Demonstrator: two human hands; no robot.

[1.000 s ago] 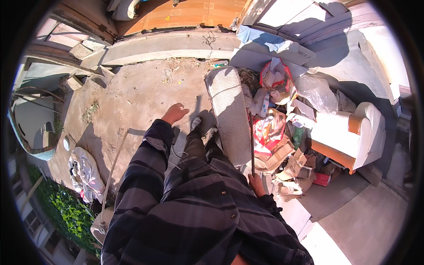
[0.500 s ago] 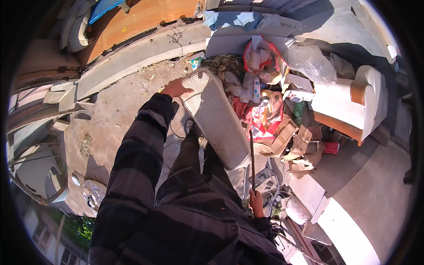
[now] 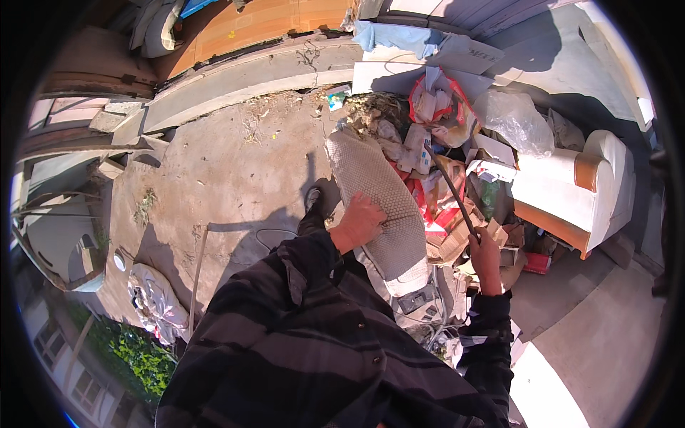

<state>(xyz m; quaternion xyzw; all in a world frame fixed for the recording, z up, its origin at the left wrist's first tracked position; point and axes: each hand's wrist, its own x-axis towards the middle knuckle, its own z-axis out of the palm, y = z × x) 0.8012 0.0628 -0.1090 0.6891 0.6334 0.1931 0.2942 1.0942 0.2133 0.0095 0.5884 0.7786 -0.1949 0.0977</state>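
My left hand (image 3: 362,220) lies against a long, whitish foam pad (image 3: 399,246) with a dimpled, textured face. Its fingers are spread over that face near the left edge, where the surface creases beside the fingertips. The pad slants between my legs and a rubbish heap. In my right hand (image 3: 485,255) is a thin dark rod (image 3: 451,184), fingers wrapped round its lower end. The rod points up and left over the heap, its tip near a crumpled white package (image 3: 418,146).
Torn cardboard (image 3: 453,242), red bags and clear plastic (image 3: 510,118) form the heap. A white armchair-like piece (image 3: 553,189) with brown trim stands right of it. A low concrete ledge (image 3: 257,71) runs behind. Left lie a pole (image 3: 201,274) and a whitish sack (image 3: 158,296).
My left hand has moved from the pad's far corner down to its left edge. The pad has shifted right and creased. My right hand has risen with the rod, now tilted left.
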